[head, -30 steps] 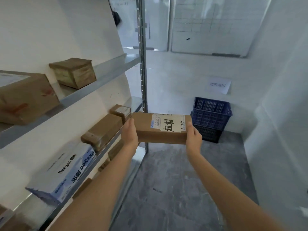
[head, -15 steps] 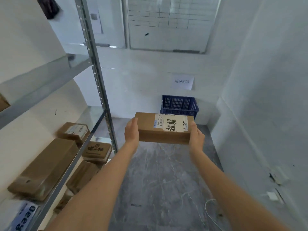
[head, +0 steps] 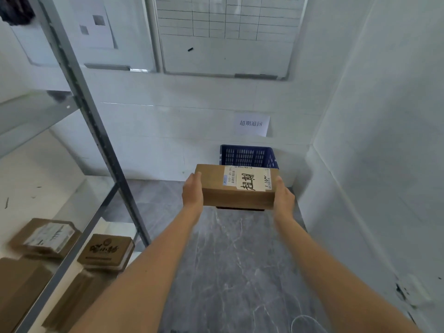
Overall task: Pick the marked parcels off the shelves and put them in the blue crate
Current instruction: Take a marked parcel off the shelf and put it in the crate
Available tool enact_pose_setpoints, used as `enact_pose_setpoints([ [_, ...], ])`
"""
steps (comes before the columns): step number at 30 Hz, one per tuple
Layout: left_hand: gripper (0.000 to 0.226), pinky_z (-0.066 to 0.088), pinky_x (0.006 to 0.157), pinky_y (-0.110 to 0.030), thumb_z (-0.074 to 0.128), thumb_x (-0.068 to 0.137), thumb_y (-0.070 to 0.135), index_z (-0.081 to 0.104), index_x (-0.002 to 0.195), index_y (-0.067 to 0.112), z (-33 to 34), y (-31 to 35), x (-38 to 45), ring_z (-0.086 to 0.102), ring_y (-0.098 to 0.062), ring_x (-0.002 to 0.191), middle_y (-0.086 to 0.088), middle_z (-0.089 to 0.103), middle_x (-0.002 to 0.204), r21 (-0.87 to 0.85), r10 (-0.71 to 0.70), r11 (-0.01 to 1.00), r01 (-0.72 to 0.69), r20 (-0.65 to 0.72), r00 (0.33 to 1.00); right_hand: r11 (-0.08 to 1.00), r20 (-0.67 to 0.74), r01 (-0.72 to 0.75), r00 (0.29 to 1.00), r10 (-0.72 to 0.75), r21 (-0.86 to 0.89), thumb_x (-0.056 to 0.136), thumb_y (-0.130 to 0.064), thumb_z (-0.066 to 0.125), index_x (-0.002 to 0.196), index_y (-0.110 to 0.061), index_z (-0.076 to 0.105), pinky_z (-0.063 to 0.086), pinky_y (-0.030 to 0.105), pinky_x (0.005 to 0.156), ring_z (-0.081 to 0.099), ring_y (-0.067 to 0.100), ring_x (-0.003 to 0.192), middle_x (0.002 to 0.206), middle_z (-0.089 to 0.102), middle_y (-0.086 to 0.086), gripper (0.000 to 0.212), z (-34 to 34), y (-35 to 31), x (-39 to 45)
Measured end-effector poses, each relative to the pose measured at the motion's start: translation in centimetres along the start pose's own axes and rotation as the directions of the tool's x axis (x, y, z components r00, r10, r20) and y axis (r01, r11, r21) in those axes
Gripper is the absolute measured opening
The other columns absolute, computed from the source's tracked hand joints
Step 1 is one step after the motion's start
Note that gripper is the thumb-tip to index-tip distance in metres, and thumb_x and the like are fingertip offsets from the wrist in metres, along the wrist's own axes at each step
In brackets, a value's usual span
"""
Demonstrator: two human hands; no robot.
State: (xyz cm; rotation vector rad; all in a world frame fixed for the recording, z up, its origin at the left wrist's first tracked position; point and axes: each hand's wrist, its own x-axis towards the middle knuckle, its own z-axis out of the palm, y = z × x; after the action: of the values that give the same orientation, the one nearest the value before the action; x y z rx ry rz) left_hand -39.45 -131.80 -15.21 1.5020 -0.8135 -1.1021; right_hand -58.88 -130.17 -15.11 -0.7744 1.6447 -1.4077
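While both arms reach forward in the head view, the marked parcel (head: 236,187) is held in the air between the two hands, long axis running left to right, label with handwritten marks facing up. The blue crate (head: 248,156) sits on the floor (head: 230,260) against the back wall, straight ahead and just beyond the parcel's far edge; the parcel hides the crate's front part. Neither hand looks nearer to it.

Grip: left hand (head: 192,191) is clamped on the parcel's left end, right hand (head: 283,199) on the right end, palms against the short sides; the fingers are mostly hidden behind and under the box. Both grasp the parcel, nothing else.

On the left, the shelves (head: 79,236) carry other brown boxes (head: 105,252); marks there too blurred to read.

Judged next: carry forward, lower into crate.
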Motion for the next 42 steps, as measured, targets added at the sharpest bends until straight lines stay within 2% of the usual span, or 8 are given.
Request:
enact_pose_setpoints([
  [5,0.027,0.037,0.085,-0.032,0.032,0.102,0.040,0.051,0.109,0.022,2.9,0.2,6.3,0.050,-0.020,0.103,-0.004,0.054,0.111,-0.014,-0.034,0.999,0.035,0.034,0.999,1.000,-0.016,-0.014,1.000,0.014,-0.025,0.100,-0.046,0.043,0.101,-0.021,0.061,0.038,0.030,0.083,0.056,0.018,0.099,0.102,0.064,0.000,0.031,2.9,0.1,6.4],
  [12,0.045,0.040,0.095,-0.038,0.033,0.100,0.046,0.051,0.129,0.017,7.4,1.0,16.2,0.051,-0.025,0.115,-0.007,0.055,0.125,0.015,-0.067,0.998,0.066,0.062,0.996,0.997,-0.061,-0.007,0.998,0.002,-0.078,0.099,-0.047,0.043,0.087,-0.026,0.062,0.040,0.032,0.085,0.056,0.021,0.102,0.103,0.064,0.001,0.031,6.5,-0.9,15.3],
  [17,0.031,0.040,0.093,-0.037,0.032,0.101,0.041,0.052,0.113,0.021,11.4,2.1,21.5,0.050,-0.023,0.108,-0.006,0.055,0.118,0.042,-0.062,0.997,0.059,0.076,0.995,0.995,-0.082,-0.015,0.997,0.007,-0.096,0.099,-0.049,0.043,0.090,-0.029,0.064,0.046,0.038,0.090,0.059,0.022,0.104,0.106,0.068,0.002,0.031,8.0,-1.7,21.4],
  [25,0.025,0.037,0.085,-0.034,0.031,0.102,0.038,0.049,0.108,0.021,18.9,2.9,30.4,0.047,-0.021,0.101,-0.002,0.052,0.109,0.067,-0.086,0.994,0.081,0.068,0.994,0.995,-0.061,-0.003,0.998,-0.003,-0.098,0.102,-0.043,0.041,0.095,-0.022,0.064,0.038,0.026,0.068,0.055,0.017,0.094,0.098,0.064,0.000,0.032,9.9,-2.6,33.0],
  [29,0.034,0.035,0.085,-0.032,0.032,0.102,0.039,0.049,0.122,0.020,22.3,3.1,34.1,0.046,-0.020,0.103,-0.003,0.051,0.113,0.053,-0.107,0.993,0.104,0.053,0.993,0.994,-0.031,-0.017,0.999,0.013,-0.108,0.101,-0.044,0.041,0.095,-0.023,0.065,0.039,0.027,0.070,0.056,0.017,0.095,0.101,0.066,0.001,0.033,11.0,-2.7,38.6],
  [32,0.039,0.032,0.087,-0.031,0.032,0.102,0.041,0.047,0.132,0.021,24.5,3.3,37.0,0.044,-0.018,0.105,-0.002,0.050,0.117,0.060,-0.114,0.992,0.111,0.048,0.992,0.993,-0.035,-0.031,0.999,0.027,-0.113,0.101,-0.044,0.042,0.083,-0.029,0.064,0.040,0.029,0.073,0.057,0.016,0.093,0.102,0.067,0.002,0.032,12.1,-2.5,42.7],
  [37,0.042,0.036,0.099,-0.036,0.030,0.103,0.042,0.044,0.136,0.022,28.0,3.1,43.6,0.044,-0.019,0.112,-0.002,0.049,0.126,0.083,-0.126,0.989,0.123,0.042,0.991,0.989,-0.021,-0.088,0.996,0.086,-0.116,0.099,-0.047,0.043,0.080,-0.030,0.063,0.045,0.033,0.083,0.059,0.017,0.094,0.098,0.067,-0.001,0.033,14.8,-2.5,49.8],
  [42,0.025,0.036,0.089,-0.033,0.031,0.103,0.038,0.050,0.113,0.025,31.6,2.9,52.0,0.046,-0.018,0.102,0.001,0.052,0.111,0.056,-0.153,0.987,0.149,0.074,0.985,0.981,-0.010,-0.139,0.990,0.139,-0.137,0.099,-0.049,0.041,0.085,-0.027,0.066,0.041,0.032,0.082,0.059,0.016,0.093,0.098,0.068,-0.003,0.036,18.3,-2.3,58.4],
])
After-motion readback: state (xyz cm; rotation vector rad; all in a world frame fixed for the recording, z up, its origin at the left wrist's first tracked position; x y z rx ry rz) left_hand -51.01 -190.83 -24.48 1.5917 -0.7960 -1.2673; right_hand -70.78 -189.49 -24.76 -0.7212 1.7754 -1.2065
